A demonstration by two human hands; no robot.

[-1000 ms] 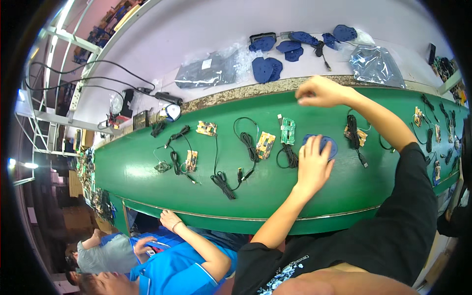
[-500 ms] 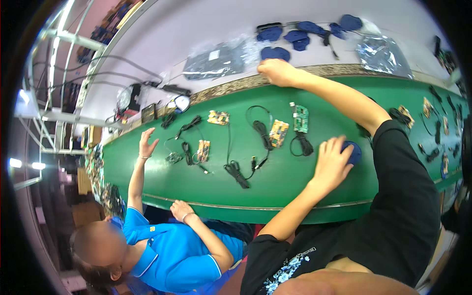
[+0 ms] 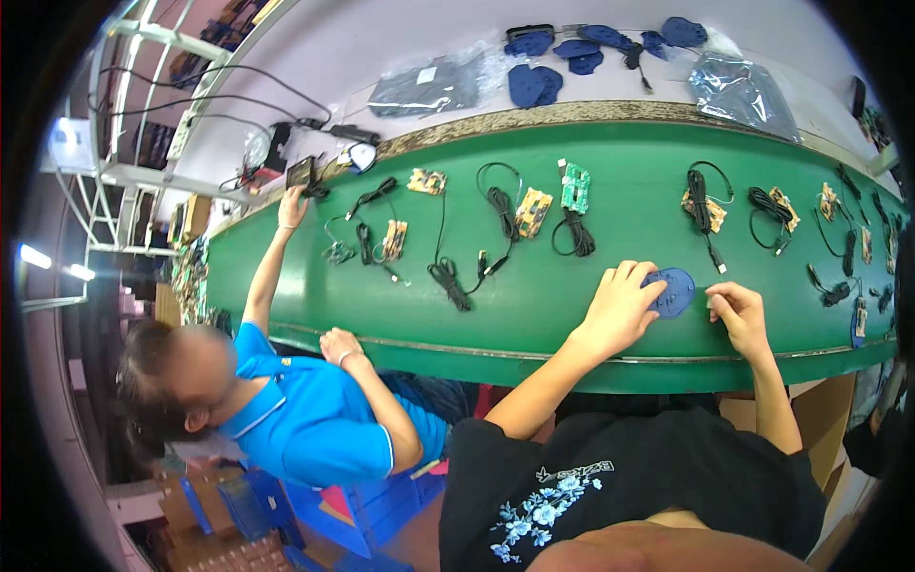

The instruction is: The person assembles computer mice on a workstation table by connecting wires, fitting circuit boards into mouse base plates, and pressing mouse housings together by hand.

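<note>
A flat, rounded dark-blue plate (image 3: 676, 291) with small holes lies on the green work surface in front of me. My left hand (image 3: 620, 307) grips its left edge, fingertips on top. Just right of the plate, and apart from it, my right hand (image 3: 739, 313) has thumb and fingers pinched together. Something small and pale shows at those fingertips, too small to name. Beyond my hands lie a green circuit board (image 3: 575, 188) with a coiled black cable (image 3: 575, 234) and a tan circuit board (image 3: 717, 214) partly under its black cable (image 3: 699, 198).
On the far ledge are several blue plates (image 3: 536, 87) and plastic-wrapped grey packages (image 3: 426, 88). More boards with cables (image 3: 532, 212) lie along the bench (image 3: 457, 338). At left, a co-worker in a blue shirt (image 3: 319, 419) reaches a hand (image 3: 292, 208) toward the far edge.
My right hand has come back from the blue plates on the far ledge to beside the near plate. My left hand now covers less of that plate. The co-worker's hand reached farther forward.
</note>
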